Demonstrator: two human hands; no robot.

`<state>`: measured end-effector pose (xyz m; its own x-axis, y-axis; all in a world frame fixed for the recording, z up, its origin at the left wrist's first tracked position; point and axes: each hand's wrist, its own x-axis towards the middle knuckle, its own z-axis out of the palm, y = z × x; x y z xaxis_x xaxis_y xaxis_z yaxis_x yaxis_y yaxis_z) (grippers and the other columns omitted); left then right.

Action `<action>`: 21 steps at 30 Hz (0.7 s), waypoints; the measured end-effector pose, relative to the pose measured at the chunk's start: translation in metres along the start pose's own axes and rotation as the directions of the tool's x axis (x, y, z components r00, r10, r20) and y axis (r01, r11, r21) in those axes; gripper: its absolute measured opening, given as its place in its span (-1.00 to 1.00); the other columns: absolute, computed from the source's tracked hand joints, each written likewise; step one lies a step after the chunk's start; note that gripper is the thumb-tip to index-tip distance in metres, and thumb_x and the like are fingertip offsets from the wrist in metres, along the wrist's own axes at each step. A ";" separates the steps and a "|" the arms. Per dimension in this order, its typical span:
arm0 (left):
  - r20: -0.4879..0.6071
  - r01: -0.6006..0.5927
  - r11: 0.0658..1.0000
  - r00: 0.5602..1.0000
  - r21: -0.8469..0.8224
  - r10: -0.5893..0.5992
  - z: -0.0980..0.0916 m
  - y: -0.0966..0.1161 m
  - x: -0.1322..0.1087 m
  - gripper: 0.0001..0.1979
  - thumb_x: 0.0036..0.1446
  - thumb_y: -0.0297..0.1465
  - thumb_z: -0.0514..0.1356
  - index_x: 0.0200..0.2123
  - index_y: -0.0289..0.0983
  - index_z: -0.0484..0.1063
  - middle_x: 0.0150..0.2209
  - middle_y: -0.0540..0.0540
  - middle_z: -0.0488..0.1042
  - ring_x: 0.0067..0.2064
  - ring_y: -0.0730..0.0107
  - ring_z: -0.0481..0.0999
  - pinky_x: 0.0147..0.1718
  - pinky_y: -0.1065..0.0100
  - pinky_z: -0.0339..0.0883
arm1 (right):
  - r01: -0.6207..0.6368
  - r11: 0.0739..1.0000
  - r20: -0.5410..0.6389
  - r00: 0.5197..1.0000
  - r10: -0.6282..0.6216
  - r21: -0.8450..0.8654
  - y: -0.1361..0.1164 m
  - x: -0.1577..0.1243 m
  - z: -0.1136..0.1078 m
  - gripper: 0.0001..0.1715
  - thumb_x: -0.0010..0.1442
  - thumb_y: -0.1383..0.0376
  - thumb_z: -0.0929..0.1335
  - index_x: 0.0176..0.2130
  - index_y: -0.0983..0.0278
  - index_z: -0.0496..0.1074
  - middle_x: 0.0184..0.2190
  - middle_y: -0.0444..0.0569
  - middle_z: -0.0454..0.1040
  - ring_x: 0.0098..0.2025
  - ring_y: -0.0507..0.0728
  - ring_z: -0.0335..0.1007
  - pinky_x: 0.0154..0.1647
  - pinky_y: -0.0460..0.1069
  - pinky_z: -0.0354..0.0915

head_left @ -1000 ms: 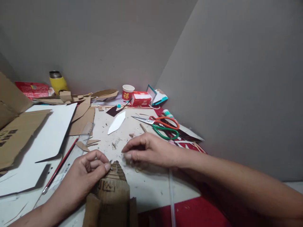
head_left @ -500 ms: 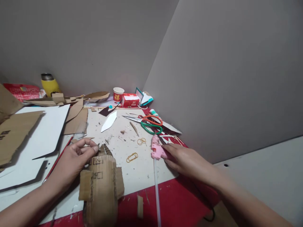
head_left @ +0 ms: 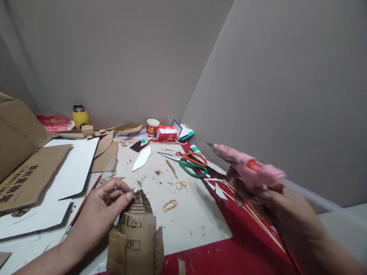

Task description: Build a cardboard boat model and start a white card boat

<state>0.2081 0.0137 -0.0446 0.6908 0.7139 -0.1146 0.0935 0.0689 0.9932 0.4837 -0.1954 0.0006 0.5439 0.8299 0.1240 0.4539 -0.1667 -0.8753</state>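
My left hand [head_left: 107, 206] pinches the edge of a corrugated cardboard piece [head_left: 140, 202] at the top of a curved cardboard model [head_left: 140, 244]. Side flaps stick out from the model, and small squares are drawn on it in black. Raised off the table on the right, my right hand [head_left: 283, 214] is wrapped round a pink hot glue gun [head_left: 249, 166]. Its nozzle points up and left, and a clear glue stick [head_left: 318, 200] trails from its back. Orange-and-green handled scissors [head_left: 192, 160] lie on the table left of the glue gun.
Rubber bands [head_left: 170, 206], a white paper shape [head_left: 142, 159] and cardboard scraps lie mid-table. At the back stand a paper cup [head_left: 153, 127], a red box [head_left: 167, 133] and a yellow bottle [head_left: 80, 117]. Cardboard sheets [head_left: 34, 172] fill the left. A grey wall [head_left: 281, 95] rises on the right.
My right hand has lifted the glue gun off the table, up and to the right, tilting it. My left hand stays at the cardboard piece. The whole view has shifted slightly.
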 end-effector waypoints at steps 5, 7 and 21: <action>0.010 -0.043 0.995 0.999 0.085 0.042 0.002 0.004 -0.006 -0.84 0.04 -0.25 0.26 -0.41 -0.22 0.46 -0.49 -0.01 0.49 -0.44 0.41 0.41 -0.48 0.45 0.25 | -0.195 0.939 0.394 0.916 0.072 0.282 -0.005 0.023 0.039 -0.47 0.01 -0.12 0.37 -0.34 0.30 0.45 -0.58 -0.04 0.33 -0.63 0.02 0.15 -0.64 -0.03 0.20; 0.028 -0.061 0.989 0.998 0.132 0.057 0.004 0.006 -0.009 -0.85 0.02 -0.26 0.26 -0.41 -0.22 0.49 -0.46 -0.05 0.53 -0.41 0.36 0.47 -0.45 0.41 0.32 | -0.238 0.939 0.526 0.847 0.075 0.249 -0.006 0.031 0.050 -0.39 -0.01 -0.18 0.35 -0.40 0.34 0.46 -0.67 -0.11 0.23 -0.67 -0.02 0.08 -0.69 -0.07 0.10; 0.347 0.107 0.965 0.938 -0.240 -0.017 0.005 -0.001 -0.013 -0.85 -0.02 -0.38 0.34 -0.43 -0.27 0.42 -0.29 -0.07 0.47 -0.32 0.45 0.43 -0.34 0.41 0.26 | -0.340 0.914 0.791 0.610 0.036 0.221 -0.008 0.068 0.071 -0.46 -0.06 -0.10 0.40 -0.47 0.36 0.44 -0.59 -0.07 0.41 -0.71 -0.09 0.10 -0.80 -0.19 -0.04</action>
<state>0.2026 0.0004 -0.0445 0.8951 0.4261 -0.1313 -0.0080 0.3098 0.9508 0.4670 -0.0996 -0.0177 -0.2103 0.9218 -0.3255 0.0741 -0.3170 -0.9455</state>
